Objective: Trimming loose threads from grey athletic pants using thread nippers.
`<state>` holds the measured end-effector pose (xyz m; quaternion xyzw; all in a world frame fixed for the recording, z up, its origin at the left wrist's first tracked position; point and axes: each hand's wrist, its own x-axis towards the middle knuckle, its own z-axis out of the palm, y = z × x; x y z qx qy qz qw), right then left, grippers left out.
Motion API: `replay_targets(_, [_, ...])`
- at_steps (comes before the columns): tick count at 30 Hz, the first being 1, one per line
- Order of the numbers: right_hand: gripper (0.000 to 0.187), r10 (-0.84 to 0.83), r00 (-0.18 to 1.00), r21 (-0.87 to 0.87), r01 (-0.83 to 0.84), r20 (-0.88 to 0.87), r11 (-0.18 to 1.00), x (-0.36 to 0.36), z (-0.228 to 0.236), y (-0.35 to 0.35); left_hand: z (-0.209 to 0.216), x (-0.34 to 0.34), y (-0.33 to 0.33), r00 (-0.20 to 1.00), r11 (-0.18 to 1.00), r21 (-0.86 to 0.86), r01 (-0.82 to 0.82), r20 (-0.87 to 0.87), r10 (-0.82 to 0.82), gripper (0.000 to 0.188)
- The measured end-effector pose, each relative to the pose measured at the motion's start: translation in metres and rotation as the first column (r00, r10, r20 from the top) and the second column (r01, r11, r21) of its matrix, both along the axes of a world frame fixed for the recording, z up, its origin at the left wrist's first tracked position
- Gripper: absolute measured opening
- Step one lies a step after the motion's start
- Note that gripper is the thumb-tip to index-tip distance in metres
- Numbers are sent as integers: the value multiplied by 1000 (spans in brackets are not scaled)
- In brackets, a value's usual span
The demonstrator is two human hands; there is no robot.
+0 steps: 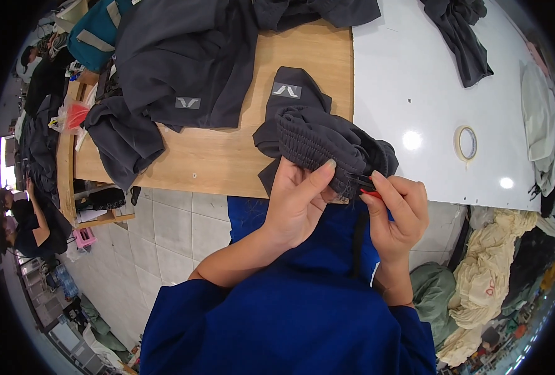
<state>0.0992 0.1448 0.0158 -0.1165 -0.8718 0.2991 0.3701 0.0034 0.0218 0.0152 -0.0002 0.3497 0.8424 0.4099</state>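
Note:
A dark grey garment [327,134] with a gathered elastic waistband lies bunched at the table's front edge, a light patch on its far part. Pinched between thumb and fingers of my left hand [299,200] is the edge of that waistband. My right hand [399,212] is closed around small thread snips with a red handle [370,191]. Their dark tips meet the waistband edge just right of my left fingers; the fabric partly hides them.
More dark grey garments [183,62] are piled on the wooden tabletop at the left. A white tabletop [390,75] adjoins it, bearing a tape roll [465,143] and another dark garment [462,44]. Cream cloth bundles [487,269] stand low at the right. Two people are at far left.

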Motion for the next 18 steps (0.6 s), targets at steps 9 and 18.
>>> replay_targets(9, [35,-8,999,28,7,31,1000,0,4,2,2,1,2,999,997,68,-34,28,33,38])
replay_targets(18, [33,-3,1000,54,2,24,999,0,5,3,0,2,1,1000,1000,18,-15,8,14,36])
